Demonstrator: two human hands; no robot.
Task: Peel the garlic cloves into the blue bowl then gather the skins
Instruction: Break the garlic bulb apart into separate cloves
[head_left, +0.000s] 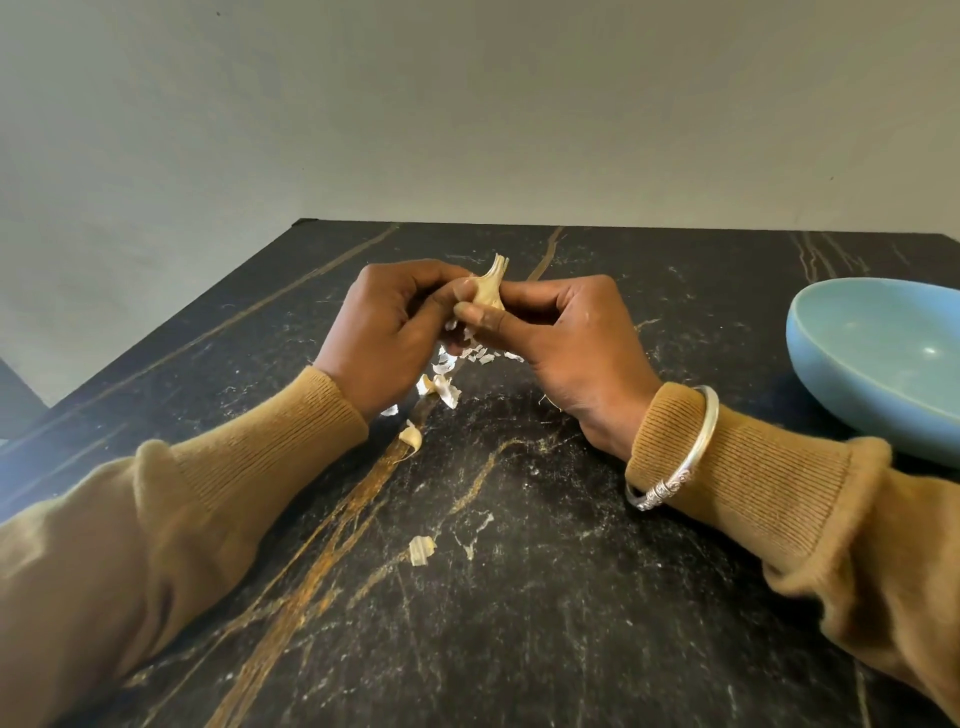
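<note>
Over centre of black marble table (571, 597): holding one garlic bulb (488, 293) up off the surface with both hands, stalk end pointing up.

Clamping it from the left with left hand (387, 338), pressing thumb on the near face and curling fingers round the back.

Clamping it from the right with right hand (566, 343), laying thumb across the lower front and curling fingers behind. Touching thumb to thumb on the bulb.

Counting garlic skins (445, 387) on the table:
- Seeing one loose cluster directly under the hands. Guessing six to eight flakes; too small and overlapping for an exact count.
- Seeing three pieces apart from the cluster: small flake (389, 410) just beside the left wrist, curled piece (411, 436) slightly nearer the camera, lone piece (421, 550) well nearer the camera, between the forearms.

Noting one blue bowl (831, 374) at the table's right side, upright, well apart from the hands, partly cut off by the frame edge. Passing right sleeve (753, 478) just in front of it.

Wearing two mustard knit sleeves, counting left sleeve (249, 467), and one silver bangle (696, 441) over the right cuff.

Facing one plain grey wall (467, 104) behind the table.
</note>
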